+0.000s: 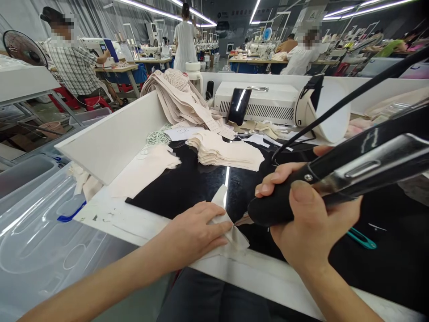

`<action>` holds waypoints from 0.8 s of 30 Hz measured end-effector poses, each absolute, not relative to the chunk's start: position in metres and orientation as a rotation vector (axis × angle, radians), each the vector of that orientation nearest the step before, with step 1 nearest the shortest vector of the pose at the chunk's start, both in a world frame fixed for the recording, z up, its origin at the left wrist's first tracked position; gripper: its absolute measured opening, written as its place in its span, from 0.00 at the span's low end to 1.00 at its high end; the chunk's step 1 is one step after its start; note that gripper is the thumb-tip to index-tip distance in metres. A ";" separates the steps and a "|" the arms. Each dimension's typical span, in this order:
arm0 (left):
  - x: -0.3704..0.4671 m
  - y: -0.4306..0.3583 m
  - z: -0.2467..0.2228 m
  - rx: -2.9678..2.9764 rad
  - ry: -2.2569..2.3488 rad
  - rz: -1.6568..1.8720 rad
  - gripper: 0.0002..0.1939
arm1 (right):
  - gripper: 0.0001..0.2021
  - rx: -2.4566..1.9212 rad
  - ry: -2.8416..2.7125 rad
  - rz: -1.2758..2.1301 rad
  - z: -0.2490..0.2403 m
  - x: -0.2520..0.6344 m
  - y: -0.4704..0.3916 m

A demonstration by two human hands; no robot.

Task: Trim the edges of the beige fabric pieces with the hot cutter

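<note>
My right hand [306, 219] is wrapped around a black corded hand tool [338, 174] with a shiny metal plate along its side. Its exact kind I cannot make out. The tool's rounded black end is above the black work surface [161, 192]. My left hand [203, 228] grips a small cream fabric piece [239, 239] near the table's front edge, fingers together over it. Part of that piece sticks out beyond the fingers, and a creased corner lies toward the tool. Past both hands lies a stack of cut cream fabric pieces [228, 152].
A white partition [117, 138] borders the left, with more cream fabric [144, 170] beside it. Behind stand a phone [239, 106], a vented white box [256, 100] and hanging fabric strips [181, 98]. Teal thread snips [363, 239] lie right. A black cord [351, 98] crosses above. People work behind.
</note>
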State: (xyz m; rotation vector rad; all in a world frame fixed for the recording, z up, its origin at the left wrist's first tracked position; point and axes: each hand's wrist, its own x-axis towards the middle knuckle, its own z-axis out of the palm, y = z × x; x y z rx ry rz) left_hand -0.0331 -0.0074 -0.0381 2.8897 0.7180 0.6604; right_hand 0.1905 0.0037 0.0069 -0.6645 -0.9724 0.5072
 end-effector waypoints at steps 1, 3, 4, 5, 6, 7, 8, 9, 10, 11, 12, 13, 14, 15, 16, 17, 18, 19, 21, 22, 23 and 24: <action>-0.034 -0.008 -0.039 2.889 0.717 0.659 0.13 | 0.21 -0.653 -0.978 0.505 0.007 0.191 0.004; -0.034 -0.008 -0.041 2.890 0.712 0.659 0.13 | 0.20 -0.633 -0.995 0.485 0.008 0.190 0.008; -0.034 -0.008 -0.042 2.890 0.709 0.660 0.13 | 0.20 -0.627 -1.003 0.474 0.009 0.189 0.010; -0.034 -0.007 -0.043 2.888 0.708 0.659 0.13 | 0.20 -0.624 -1.009 0.465 0.009 0.188 0.012; -0.033 -0.007 -0.044 2.884 0.711 0.655 0.13 | 0.19 -0.622 -1.014 0.457 0.010 0.187 0.014; -0.033 -0.007 -0.044 2.879 0.717 0.650 0.14 | 0.20 -0.621 -1.021 0.455 0.010 0.186 0.016; -0.033 -0.007 -0.045 2.872 0.723 0.645 0.14 | 0.20 -0.623 -1.025 0.462 0.009 0.185 0.017; -0.033 -0.007 -0.045 2.867 0.731 0.643 0.15 | 0.20 -0.624 -1.029 0.472 0.008 0.184 0.018; -0.033 -0.008 -0.046 2.864 0.739 0.641 0.15 | 0.21 -0.624 -1.032 0.485 0.007 0.183 0.018; -0.033 -0.008 -0.046 2.860 0.746 0.639 0.15 | 0.21 -0.626 -1.032 0.495 0.006 0.182 0.017; -0.034 -0.008 -0.047 2.858 0.750 0.640 0.16 | 0.20 -0.627 -1.032 0.504 0.006 0.182 0.017; -0.034 -0.009 -0.047 2.856 0.755 0.641 0.16 | 0.20 -0.628 -1.030 0.510 0.005 0.181 0.016; -0.034 -0.009 -0.048 2.855 0.756 0.645 0.16 | 0.20 -0.629 -1.031 0.515 0.005 0.181 0.016; -0.033 -0.009 -0.049 2.856 0.756 0.651 0.16 | 0.19 -0.629 -1.033 0.517 0.006 0.181 0.016; -0.033 -0.009 -0.049 2.858 0.756 0.661 0.16 | 0.19 -0.627 -1.031 0.518 0.007 0.180 0.017; -0.033 -0.009 -0.050 2.861 0.755 0.669 0.16 | 0.19 -0.625 -1.027 0.516 0.008 0.180 0.018; -0.032 -0.009 -0.050 2.867 0.756 0.672 0.15 | 0.20 -0.620 -1.020 0.511 0.010 0.179 0.019; -0.031 -0.008 -0.050 2.872 0.760 0.669 0.15 | 0.21 -0.617 -1.012 0.502 0.011 0.178 0.021; -0.029 -0.010 -0.049 2.883 0.777 0.663 0.15 | 0.22 -0.624 -1.003 0.482 0.011 0.177 0.024; -0.027 -0.012 -0.048 2.886 0.793 0.659 0.15 | 0.23 -0.635 -1.007 0.477 0.011 0.176 0.025; -0.024 -0.016 -0.046 2.890 0.814 0.658 0.15 | 0.23 -0.646 -1.015 0.474 0.010 0.176 0.025; -0.022 -0.020 -0.045 2.901 0.834 0.656 0.17 | 0.22 -0.658 -1.024 0.475 0.010 0.177 0.025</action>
